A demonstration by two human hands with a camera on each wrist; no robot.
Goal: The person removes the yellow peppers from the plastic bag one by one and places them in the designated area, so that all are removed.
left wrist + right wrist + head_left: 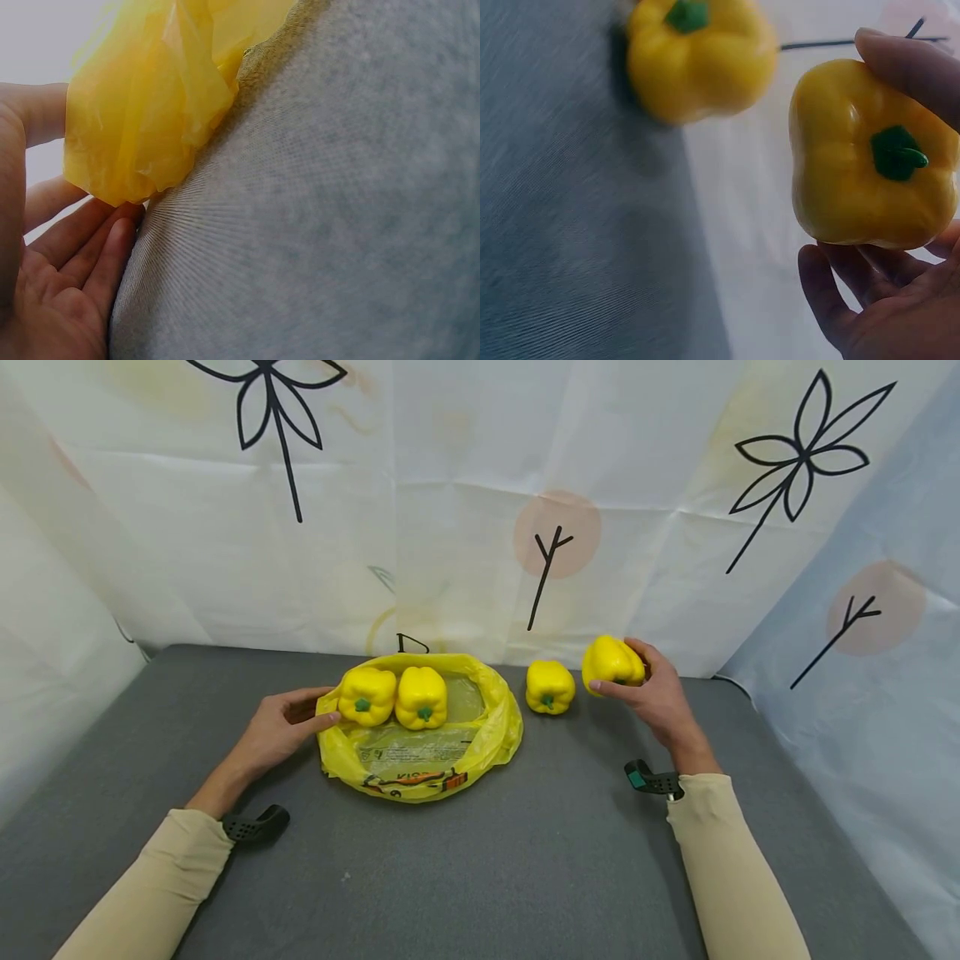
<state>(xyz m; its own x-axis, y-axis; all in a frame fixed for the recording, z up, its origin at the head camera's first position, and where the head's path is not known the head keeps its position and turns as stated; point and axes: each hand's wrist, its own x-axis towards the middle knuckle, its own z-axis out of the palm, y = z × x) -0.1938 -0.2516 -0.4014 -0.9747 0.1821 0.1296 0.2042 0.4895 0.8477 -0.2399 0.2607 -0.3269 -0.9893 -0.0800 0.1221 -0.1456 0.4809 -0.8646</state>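
A yellow bell pepper point(609, 662) is held just above the table by my right hand point(663, 697), its thumb on one side and fingers on the other. The right wrist view shows this pepper's green stem point(897, 154) facing the camera. A second bell pepper point(550, 687) stands on the table just left of it. My left hand point(273, 731) holds the left rim of a yellow plastic bag point(495, 727), thumb at the near side and fingers behind. Two more bell peppers, one left point(367, 696) and one right point(422, 697), sit inside the rolled-open bag.
The grey table point(480, 877) stretches in front of both arms. Behind it hangs a white cloth point(465, 560) printed with leaves and trees, with more cloth at both sides. Dark bands point(257, 824) are worn on both wrists.
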